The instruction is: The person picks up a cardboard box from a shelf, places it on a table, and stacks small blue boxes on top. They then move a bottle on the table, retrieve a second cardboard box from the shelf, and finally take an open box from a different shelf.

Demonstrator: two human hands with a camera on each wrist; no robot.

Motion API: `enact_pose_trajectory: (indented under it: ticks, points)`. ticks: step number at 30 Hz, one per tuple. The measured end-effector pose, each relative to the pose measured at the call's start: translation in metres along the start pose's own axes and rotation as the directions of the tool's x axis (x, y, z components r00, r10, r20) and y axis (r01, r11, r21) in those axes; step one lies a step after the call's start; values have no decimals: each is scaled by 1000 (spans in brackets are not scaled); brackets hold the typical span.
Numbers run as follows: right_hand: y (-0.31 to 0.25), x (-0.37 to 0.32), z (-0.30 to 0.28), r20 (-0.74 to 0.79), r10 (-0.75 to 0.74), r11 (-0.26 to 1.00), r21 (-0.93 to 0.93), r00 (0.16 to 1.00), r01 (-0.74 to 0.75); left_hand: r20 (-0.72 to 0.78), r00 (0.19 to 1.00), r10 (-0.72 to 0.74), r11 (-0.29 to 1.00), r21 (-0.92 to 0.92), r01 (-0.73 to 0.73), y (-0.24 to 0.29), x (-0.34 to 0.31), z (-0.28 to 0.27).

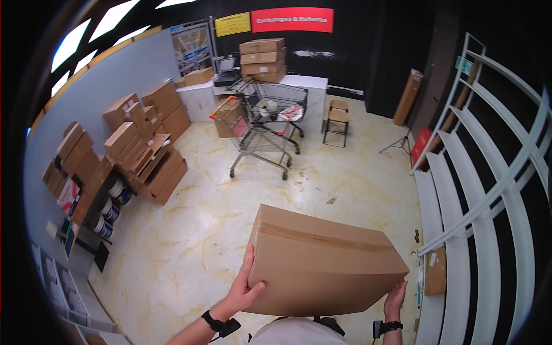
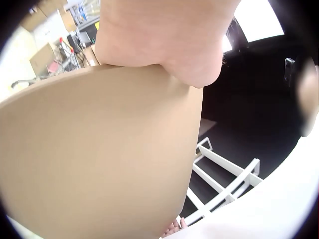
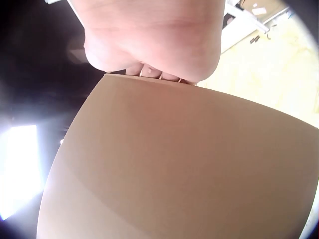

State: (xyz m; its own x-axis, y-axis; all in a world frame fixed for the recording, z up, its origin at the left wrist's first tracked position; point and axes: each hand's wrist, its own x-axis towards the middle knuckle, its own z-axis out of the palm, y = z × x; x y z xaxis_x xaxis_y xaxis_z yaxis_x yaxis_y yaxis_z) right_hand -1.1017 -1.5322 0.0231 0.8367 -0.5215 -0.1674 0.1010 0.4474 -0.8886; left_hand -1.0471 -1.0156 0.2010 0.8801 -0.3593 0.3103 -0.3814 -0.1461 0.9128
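Observation:
A large closed cardboard box (image 1: 328, 259) is held up in front of the person's body, tilted, with a strip of brown tape along its top. At its left end the left hand (image 1: 248, 287) grips the edge, thumb on the near face and fingers along the side. The right hand (image 1: 395, 299) holds the lower right corner, its fingers partly hidden behind the box. In the right wrist view, fingers (image 3: 150, 71) bend in at the edge of the box. The left wrist view has the palm (image 2: 159, 40) against the cardboard.
Ahead stands a shopping cart (image 1: 264, 123) before a white counter (image 1: 316, 95), with a stool (image 1: 338, 121) beside it. Stacked cartons (image 1: 144, 155) line the left wall. White shelving (image 1: 460, 190) runs along the right, close to the right hand. Pale floor (image 1: 201, 213) lies between.

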Motion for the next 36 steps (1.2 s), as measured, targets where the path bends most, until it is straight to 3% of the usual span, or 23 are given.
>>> enact_pose_trajectory:
  ticks: [1, 3, 6, 12, 15, 18, 22, 25, 27, 30, 34, 36]
  points:
    - [9, 12, 37, 61, 16, 1000, 7, 998, -16, -38, 999, -10, 1000, 16, 11, 7, -8, -19]
    - [26, 32, 109, 138, 66, 998, 12, 988, -68, -211, 961, -181, 983, -73, 170, 24, -25, -50]
    - [65, 71, 187, 321, 99, 995, -60, 942, -84, -395, 881, -260, 965, -91, 244, 5, -59, -83]
    - [134, 128, 342, 464, 195, 980, -121, 864, -157, -607, 741, -288, 949, -76, 306, -58, -82, -138]
    - [179, 156, 414, 487, 213, 977, -126, 847, -173, -640, 682, -354, 926, -140, 350, -86, -60, -188]
    - [211, 183, 497, 516, 204, 979, -82, 832, -189, -673, 661, -333, 928, -108, 358, -109, -33, -243]
    - [250, 205, 603, 604, 305, 946, -102, 736, -308, -738, 591, -325, 924, -114, 366, -130, -16, -308]
    - [262, 220, 689, 673, 321, 944, -174, 666, -279, -808, 491, -324, 932, -185, 311, -143, -5, -345]
    - [281, 212, 748, 680, 343, 938, -207, 648, -278, -831, 390, -398, 903, -279, 326, -151, -4, -368]
    - [311, 212, 819, 717, 385, 922, -278, 581, -268, -870, 319, -376, 904, -268, 334, -184, -7, -411]
    - [356, 217, 903, 768, 349, 937, -287, 537, -198, -869, 332, -368, 912, -267, 312, -228, -1, -499]
    - [372, 214, 940, 762, 343, 939, -289, 548, -186, -859, 377, -347, 932, -270, 243, -248, 10, -552]
